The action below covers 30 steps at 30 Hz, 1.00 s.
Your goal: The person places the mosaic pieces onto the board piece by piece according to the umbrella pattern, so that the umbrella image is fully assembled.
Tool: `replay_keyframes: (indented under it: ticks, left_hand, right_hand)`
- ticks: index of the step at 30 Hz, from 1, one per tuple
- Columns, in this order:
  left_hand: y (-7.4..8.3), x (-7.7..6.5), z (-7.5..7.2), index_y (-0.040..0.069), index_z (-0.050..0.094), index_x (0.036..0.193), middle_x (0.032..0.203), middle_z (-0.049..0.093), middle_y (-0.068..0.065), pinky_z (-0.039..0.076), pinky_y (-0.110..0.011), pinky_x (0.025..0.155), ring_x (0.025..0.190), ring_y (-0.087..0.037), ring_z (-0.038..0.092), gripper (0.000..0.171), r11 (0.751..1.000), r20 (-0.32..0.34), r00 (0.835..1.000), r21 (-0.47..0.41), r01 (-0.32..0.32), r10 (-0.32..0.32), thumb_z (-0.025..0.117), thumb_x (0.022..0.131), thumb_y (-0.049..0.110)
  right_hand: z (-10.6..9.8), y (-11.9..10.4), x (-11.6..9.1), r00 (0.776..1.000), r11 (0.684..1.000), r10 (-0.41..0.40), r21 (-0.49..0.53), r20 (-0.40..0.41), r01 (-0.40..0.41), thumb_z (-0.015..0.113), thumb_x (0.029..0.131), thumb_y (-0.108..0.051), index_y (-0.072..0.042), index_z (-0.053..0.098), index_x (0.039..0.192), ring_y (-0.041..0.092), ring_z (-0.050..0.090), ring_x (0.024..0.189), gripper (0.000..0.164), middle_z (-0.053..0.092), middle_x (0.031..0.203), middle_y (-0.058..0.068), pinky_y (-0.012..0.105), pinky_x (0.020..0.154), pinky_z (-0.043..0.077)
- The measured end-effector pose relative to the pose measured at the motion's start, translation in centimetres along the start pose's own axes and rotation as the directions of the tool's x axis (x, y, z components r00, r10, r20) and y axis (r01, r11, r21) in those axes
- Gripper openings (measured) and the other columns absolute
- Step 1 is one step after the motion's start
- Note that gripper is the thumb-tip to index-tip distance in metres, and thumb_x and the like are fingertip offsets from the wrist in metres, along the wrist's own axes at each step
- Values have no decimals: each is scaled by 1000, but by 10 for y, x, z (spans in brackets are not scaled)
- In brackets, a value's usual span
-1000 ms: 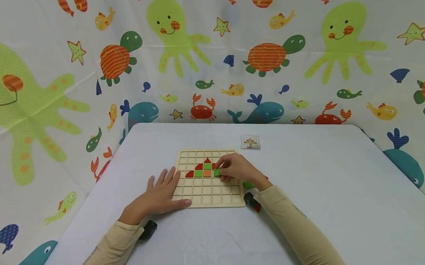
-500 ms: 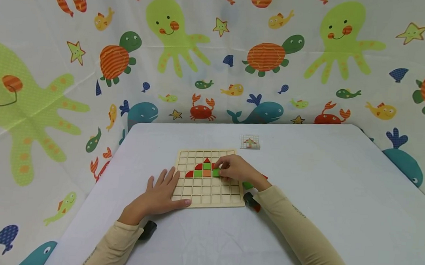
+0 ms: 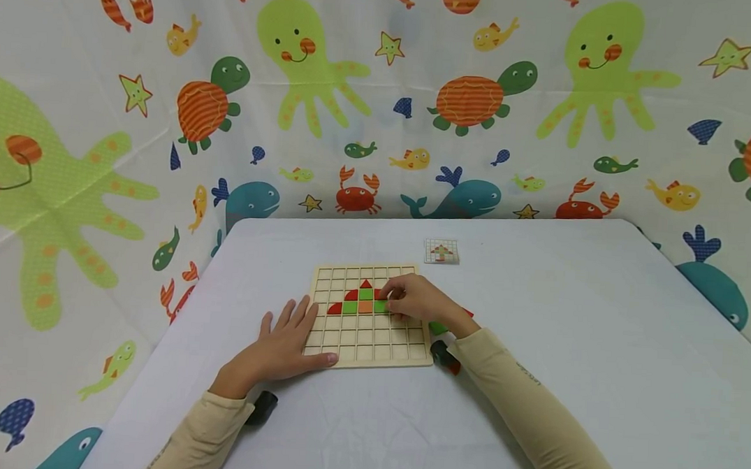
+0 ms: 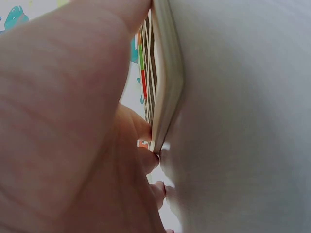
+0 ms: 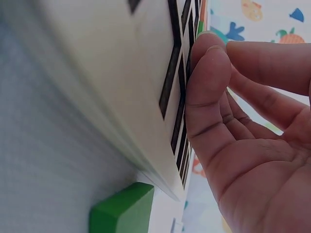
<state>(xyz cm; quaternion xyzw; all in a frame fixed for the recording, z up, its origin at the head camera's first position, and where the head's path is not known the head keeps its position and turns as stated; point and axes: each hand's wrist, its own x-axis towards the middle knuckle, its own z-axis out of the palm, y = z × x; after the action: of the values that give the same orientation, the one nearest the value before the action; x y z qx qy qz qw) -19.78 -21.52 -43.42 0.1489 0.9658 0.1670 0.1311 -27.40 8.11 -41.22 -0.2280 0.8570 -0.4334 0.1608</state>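
1. Leftward, at the lower left of the head view, the left hand [image 3: 279,346] lies with fingers straight and spread, touching the left and near edges of the board [image 3: 370,346].
2. The left wrist view alone gives the board side-on: a thick pale edge with a blunt corner, and narrow strips of red and green along its face. The layout cannot be read from there.
3. Mid-frame in the head view, the board lies flat on the white desk [image 3: 568,292], pale wood divided into square cells. Its pieces form a stepped peak: a red triangle [image 3: 365,284] on top; below it a rounded red piece [image 3: 351,294], an upper green square [image 3: 366,294] and more red, partly covered; in the lowest row a red quarter-round [image 3: 335,308], a middle green square [image 3: 350,307], an orange square [image 3: 365,307] and the last green square [image 3: 380,307].
4. Right of centre, the right hand [image 3: 418,298] has its fingers bent, pinching that last square, which they partly hide. The right wrist view shows the thumb and fingertips close together at the board's surface.
5. Farther right, a green block [image 5: 124,208] is plain at the bottom of the right wrist view; the right sleeve [image 3: 525,402] partly covers that area in the head view. Only the head view shows the patterned card [image 3: 441,251], beyond the board.
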Motion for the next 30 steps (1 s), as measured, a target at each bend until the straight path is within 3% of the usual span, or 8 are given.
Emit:
replay_keyframes:
  ticks: [13,30]
  left_hand:
    - [1,-2,-1,-4,19,169,176,9,-25,-3,-75,120,161,-50,0,118,1000,-1,1000,-15,-8,8,68,92,71]
    - [3,-4,-2,-5,20,168,176,9,-27,-2,-76,119,160,-51,1,117,1000,-3,1000,-24,-17,17,70,92,69]
  right_hand:
    - [-11,-5,-4,1000,1000,-26,-14,17,26,69,104,-8,0,74,123,19,69,77,21,72,94,4,32,75,58]
    - [-53,-7,-20,1000,999,8,-43,26,-7,67,107,-16,5,69,132,30,73,95,32,74,112,17,43,88,60]
